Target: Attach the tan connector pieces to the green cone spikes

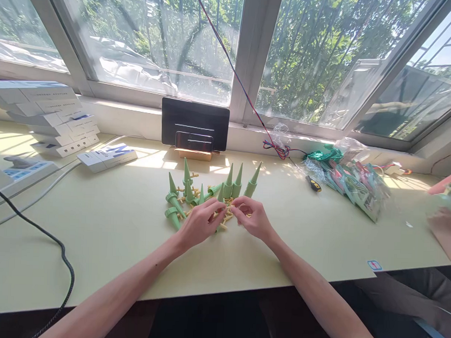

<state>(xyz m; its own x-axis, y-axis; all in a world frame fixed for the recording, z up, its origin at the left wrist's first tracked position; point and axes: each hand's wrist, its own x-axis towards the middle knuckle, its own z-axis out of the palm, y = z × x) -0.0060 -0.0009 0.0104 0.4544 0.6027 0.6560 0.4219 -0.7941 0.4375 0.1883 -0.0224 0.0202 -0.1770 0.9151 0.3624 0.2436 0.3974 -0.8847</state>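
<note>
1. Left hand (203, 218) and right hand (255, 217) nearly meet, fingers bent; cannot tell whether clamped on anything.
2. Pale-green, pointed, plastic-looking cones (253, 183) stand at 1 o'clock from them; others lie at 9.
3. Small yellow, peg-shaped, seemingly plastic pieces (228, 218) remain loose; finished count unclear.

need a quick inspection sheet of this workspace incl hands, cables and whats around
Surface: pale table, sunlit patches along the back
Job's things: green spikes, some upright, others lying or tilted; yellow pieces scattered among them
Clutter: white boxes stacked at left; plastic bags at right
Grips: left hand and right hand close together over the pieces; anything held is too small to tell
Cables: black cable and white cable at left; red and blue wires tangled at the back
Surroundings: windows ahead; another person's hand at right edge
</note>
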